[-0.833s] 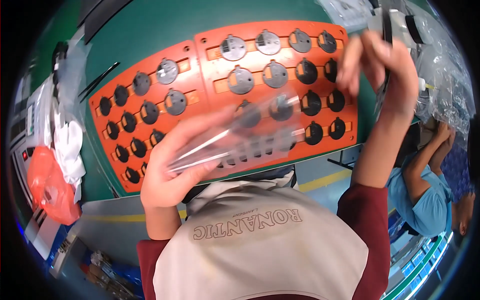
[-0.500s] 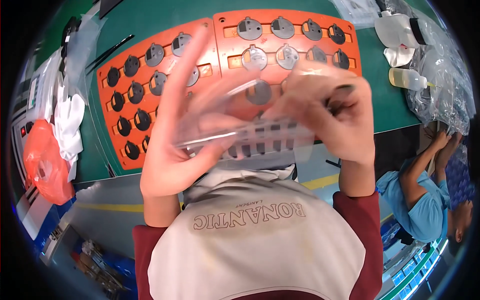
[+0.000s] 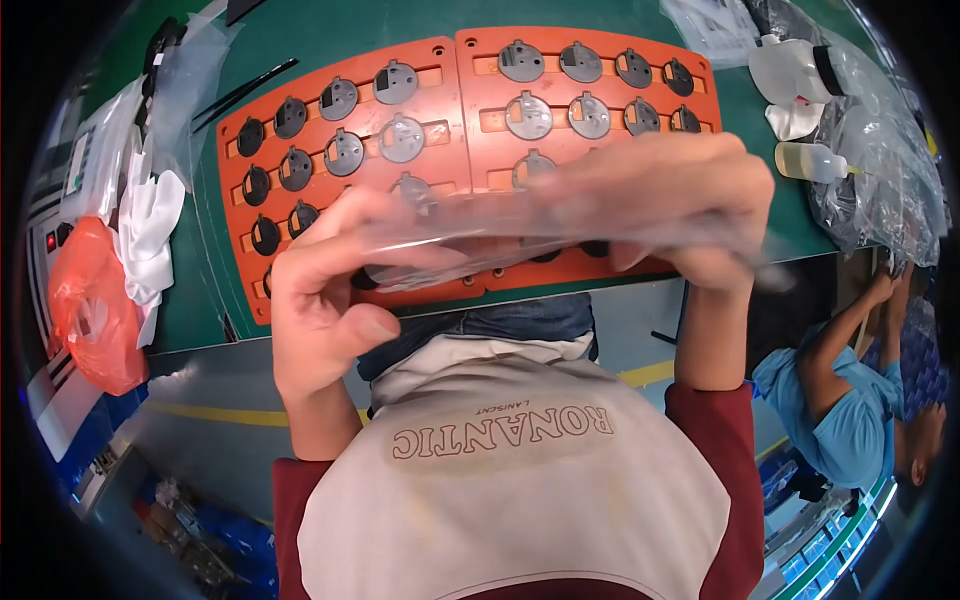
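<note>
A clear plastic sheet (image 3: 490, 232), blurred by motion, stretches between my hands above the near part of two orange trays (image 3: 450, 130). My right hand (image 3: 690, 195) is closed on its right part, and a loose end trails beyond the wrist. At the sheet's left end, the bent fingers of my left hand (image 3: 320, 285) hold it, while the thumb stands apart below. Round dark grey discs (image 3: 403, 137) with small cut-outs sit in rows in the trays; the hands and sheet cover the nearer ones.
On the left lie a white glove (image 3: 150, 235), a red-orange plastic bag (image 3: 95, 310) and clear bags. A squeeze bottle (image 3: 810, 162) with yellowish liquid, a white bottle (image 3: 785, 68) and crumpled plastic are at the right. Another person in blue (image 3: 840, 380) sits beyond.
The sheet has turned from tilted and spread to nearly edge-on. My left index finger has come down from pointing up, and my left thumb has left the sheet. My right hand has shifted slightly right.
</note>
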`<state>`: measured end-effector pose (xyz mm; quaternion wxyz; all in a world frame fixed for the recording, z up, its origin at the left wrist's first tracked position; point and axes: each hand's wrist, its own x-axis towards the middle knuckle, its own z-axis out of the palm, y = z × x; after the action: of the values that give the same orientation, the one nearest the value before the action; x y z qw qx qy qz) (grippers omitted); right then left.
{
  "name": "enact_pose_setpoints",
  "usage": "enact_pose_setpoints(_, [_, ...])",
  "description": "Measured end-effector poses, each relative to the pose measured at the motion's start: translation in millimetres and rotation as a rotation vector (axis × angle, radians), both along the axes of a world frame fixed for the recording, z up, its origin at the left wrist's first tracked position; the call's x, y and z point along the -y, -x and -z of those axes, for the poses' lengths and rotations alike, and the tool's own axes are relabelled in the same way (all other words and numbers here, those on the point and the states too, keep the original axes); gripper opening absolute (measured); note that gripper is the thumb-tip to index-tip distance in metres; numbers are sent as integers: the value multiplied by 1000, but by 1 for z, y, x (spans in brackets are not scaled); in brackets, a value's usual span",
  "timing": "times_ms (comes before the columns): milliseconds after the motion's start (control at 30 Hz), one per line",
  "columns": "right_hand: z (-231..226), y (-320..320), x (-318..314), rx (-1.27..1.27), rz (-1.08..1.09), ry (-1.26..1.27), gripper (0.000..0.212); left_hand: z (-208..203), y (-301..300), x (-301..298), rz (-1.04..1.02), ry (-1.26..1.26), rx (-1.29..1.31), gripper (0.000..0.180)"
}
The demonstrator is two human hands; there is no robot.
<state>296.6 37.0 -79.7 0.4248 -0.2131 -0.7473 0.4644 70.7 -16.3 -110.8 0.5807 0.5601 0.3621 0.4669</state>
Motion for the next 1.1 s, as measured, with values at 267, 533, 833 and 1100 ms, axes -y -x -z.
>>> enact_pose_setpoints(267, [2, 4, 5, 155, 16, 71, 16, 1, -16, 6, -43, 261, -53, 20])
enact_pose_setpoints(533, [-5, 6, -1, 1, 400, 649, 12, 1, -44, 11, 18, 388, 553, 32])
enact_pose_setpoints(833, [-19, -1, -1, -2, 710, 190, 32, 1, -28, 2, 105, 312, 517, 37])
enact_pose_setpoints(1100, [-6, 4, 3, 264, 93, 746, 18, -2, -18, 2, -102, 191, 513, 37])
